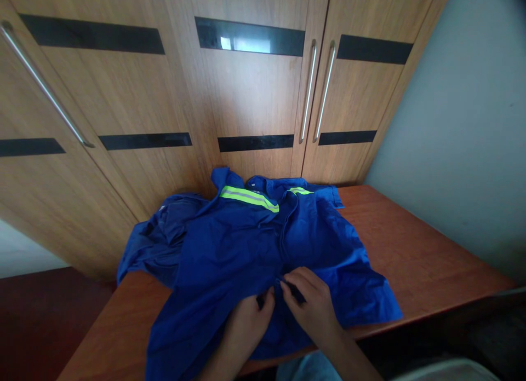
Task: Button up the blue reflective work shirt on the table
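Observation:
A blue work shirt point(230, 244) with yellow-green reflective strips point(249, 197) near the collar lies spread on a reddish wooden table point(411, 249). My left hand point(249, 321) and my right hand point(312, 304) meet at the shirt's front opening, near its lower part. Both have their fingers pinched on the fabric edges of the placket. The left sleeve is bunched up at the table's left side.
A tall wooden wardrobe point(255, 102) with metal handles point(308, 91) stands right behind the table. A pale wall point(464, 140) rises to the right. Dark red floor point(41, 315) shows to the left of the table.

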Tool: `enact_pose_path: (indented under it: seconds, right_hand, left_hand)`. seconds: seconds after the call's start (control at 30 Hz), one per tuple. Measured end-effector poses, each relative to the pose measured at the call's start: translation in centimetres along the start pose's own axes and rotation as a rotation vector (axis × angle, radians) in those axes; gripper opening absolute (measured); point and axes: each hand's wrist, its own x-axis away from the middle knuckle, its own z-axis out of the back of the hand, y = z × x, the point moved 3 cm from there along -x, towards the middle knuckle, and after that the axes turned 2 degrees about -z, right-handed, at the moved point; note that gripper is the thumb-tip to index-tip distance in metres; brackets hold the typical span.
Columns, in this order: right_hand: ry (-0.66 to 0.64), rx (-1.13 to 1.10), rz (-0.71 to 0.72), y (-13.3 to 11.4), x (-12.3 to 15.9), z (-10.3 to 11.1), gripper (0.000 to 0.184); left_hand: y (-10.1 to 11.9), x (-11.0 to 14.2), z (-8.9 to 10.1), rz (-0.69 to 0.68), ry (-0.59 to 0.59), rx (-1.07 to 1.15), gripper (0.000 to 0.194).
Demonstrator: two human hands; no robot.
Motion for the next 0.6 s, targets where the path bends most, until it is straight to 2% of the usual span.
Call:
enact_pose_path:
  seconds: [0.17, 0.3, 0.47, 0.6]
  right_hand:
    - [0.015, 0.071, 0.044, -0.15, -0.19, 0.36, 0.013]
    - [0.001, 0.118, 0.093, -0.58, -0.28, 0.4, 0.014]
    - [-0.019, 0.157, 0.165, -0.85, -0.02, 0.17, 0.018]
    - [-0.059, 0.119, 0.152, -0.77, 0.22, -0.21, 0.016]
  left_hand:
    - [0.3, 0.16, 0.08, 0.159, -0.049, 0.17, 0.022]
    - [0.52, 0.27, 0.16, 0.238, -0.038, 0.27, 0.019]
    - [0.02, 0.62, 0.12, 0.269, -0.021, 0.321, 0.015]
    - [0.05, 0.69, 0.07, 0.248, -0.083, 0.325, 0.013]
